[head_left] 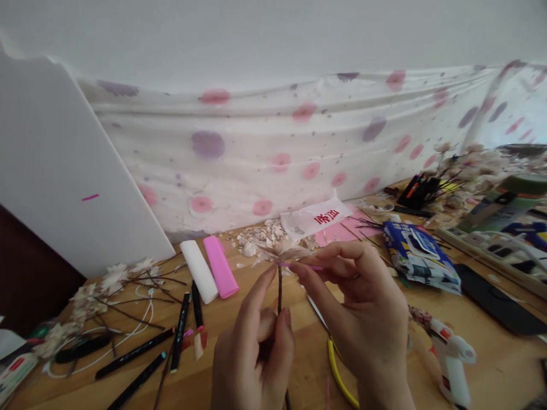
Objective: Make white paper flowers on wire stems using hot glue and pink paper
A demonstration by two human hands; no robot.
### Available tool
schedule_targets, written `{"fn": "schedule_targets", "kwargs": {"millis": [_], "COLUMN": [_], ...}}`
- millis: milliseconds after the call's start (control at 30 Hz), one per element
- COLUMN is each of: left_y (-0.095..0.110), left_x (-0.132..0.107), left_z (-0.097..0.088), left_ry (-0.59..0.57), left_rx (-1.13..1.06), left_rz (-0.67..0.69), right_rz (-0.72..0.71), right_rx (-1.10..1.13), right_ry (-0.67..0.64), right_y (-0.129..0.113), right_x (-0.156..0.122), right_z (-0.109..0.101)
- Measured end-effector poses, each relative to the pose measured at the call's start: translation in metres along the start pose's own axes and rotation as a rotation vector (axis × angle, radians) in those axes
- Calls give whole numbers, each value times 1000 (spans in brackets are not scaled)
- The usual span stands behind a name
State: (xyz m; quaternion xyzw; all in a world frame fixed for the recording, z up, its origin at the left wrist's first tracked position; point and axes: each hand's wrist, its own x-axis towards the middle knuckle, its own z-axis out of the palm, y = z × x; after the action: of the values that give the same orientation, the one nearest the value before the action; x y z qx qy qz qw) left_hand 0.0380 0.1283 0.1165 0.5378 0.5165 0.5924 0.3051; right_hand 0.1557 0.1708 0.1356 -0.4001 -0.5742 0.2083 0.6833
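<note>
My left hand (252, 359) is closed around a thin dark stem (280, 287), holding it nearly upright in front of me. A pale, thin-petalled flower (284, 250) sits at the stem's top. My left index fingertip touches the stem just below the petals. My right hand (363, 313) pinches a narrow pink strip (315, 267), which reaches across to the stem right under the flower. Whether the strip is fixed to the stem cannot be made out. Yellow-handled scissors (335, 364) lie on the table beneath my right hand, partly hidden.
Rolls of white (199, 270) and pink paper (220, 267) lie behind my left hand, near loose pale petals (267, 236). Several black markers (180, 333) and finished flower stems (115, 279) are at left. At right are a blue wipes packet (421, 256), a phone (499, 302) and a glue gun (453, 359).
</note>
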Motion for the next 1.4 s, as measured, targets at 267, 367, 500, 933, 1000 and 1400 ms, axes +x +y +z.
{"fn": "schedule_targets", "kwargs": {"millis": [267, 367, 500, 933, 1000, 1400], "left_y": [-4, -2, 0, 15, 18, 0], "left_x": [-1, 0, 1, 4, 6, 19], "left_z": [0, -1, -3, -7, -8, -24], "left_ry": [2, 1, -15, 8, 13, -232], "left_rx": [-9, 0, -14, -236, -279, -736], "left_rz": [-32, -46, -52, -191, -236, -273], "right_rz": [-3, -5, -4, -60, -74, 6], "right_rx": [11, 14, 12, 31, 54, 218], "right_ry": [-15, -17, -20, 39, 66, 95], "right_y": [0, 1, 2, 5, 5, 4], "right_x": [-2, -2, -2, -9, -10, -13], "right_z": [2, 3, 4, 19, 23, 37]}}
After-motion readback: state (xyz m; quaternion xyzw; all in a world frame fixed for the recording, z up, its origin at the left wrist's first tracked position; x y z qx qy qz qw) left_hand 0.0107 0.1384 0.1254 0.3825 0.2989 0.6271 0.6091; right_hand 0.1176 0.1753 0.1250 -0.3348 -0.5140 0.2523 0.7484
